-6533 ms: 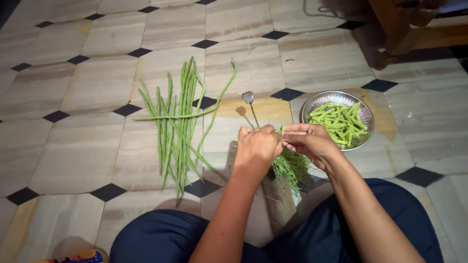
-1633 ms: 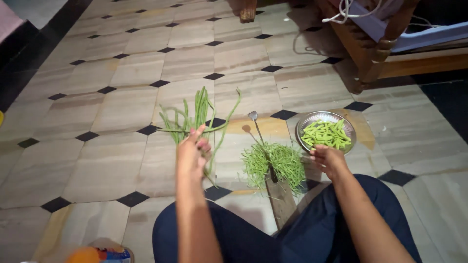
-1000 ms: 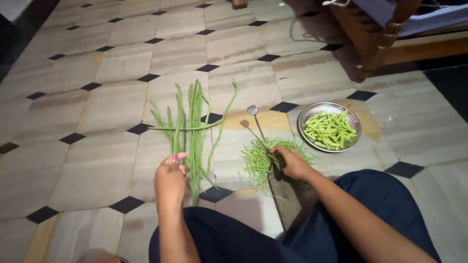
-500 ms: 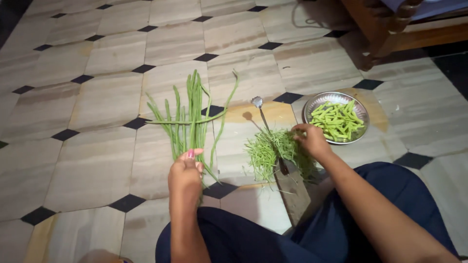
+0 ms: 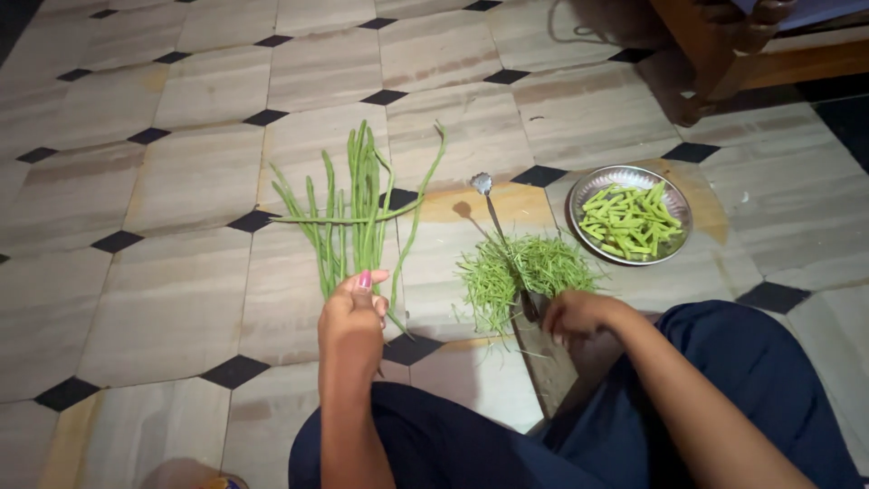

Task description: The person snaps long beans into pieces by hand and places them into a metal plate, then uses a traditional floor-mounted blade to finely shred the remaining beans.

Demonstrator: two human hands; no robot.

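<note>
Sitting on a tiled floor [image 5: 181, 299] of pale squares with small black diamonds, a person in dark blue trousers [image 5: 688, 380] faces the work, legs spread. Wooden furniture leg [image 5: 701, 54] at top right, well apart. A loose bundle of long green drumstick pods [image 5: 348, 213] lies on the floor ahead-left, one pod laid crosswise over the others. Left hand [image 5: 351, 317] is at the near ends of those pods, fingers curled in around them; grip looks closed on the pod ends, exact hold hard to tell. A floor-standing blade cutter [image 5: 507, 244] rises centre, with a heap of thin green peelings [image 5: 516, 272] around its base. Right hand [image 5: 575, 312] rests loosely curled just beside the peelings, holding nothing visible. Round steel plate [image 5: 584, 181] at right carries cut green pieces [image 5: 629, 217].
</note>
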